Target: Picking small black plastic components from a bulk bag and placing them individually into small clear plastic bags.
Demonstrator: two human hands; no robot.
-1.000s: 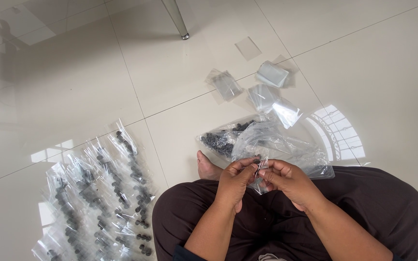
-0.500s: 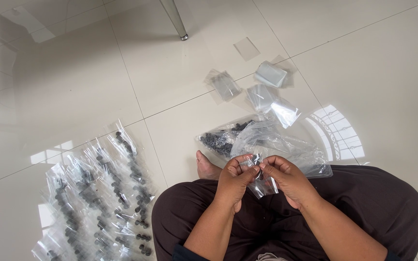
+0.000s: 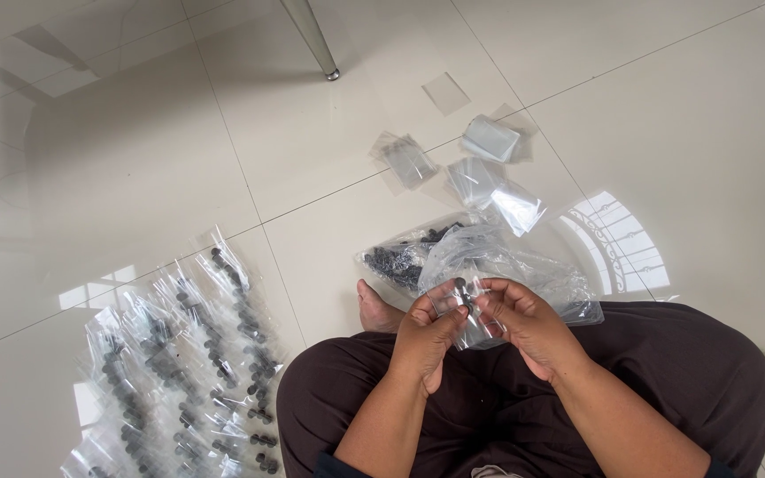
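A person sits cross-legged on a white tiled floor, both hands raised over the lap and meeting on a small clear bag. The left hand pinches the bag's upper edge, its grip narrow, thumb and fingertips closed on the plastic beside a small dark part at the fingertips. The right hand curls around the other side of the bag, fingers tight on it and touching the left hand's. Just beyond the hands lies a larger clear bag of dark parts. Empty small bags are scattered farther out near a metal furniture leg. To the person's left, a spread of filled bags covers the tiles.
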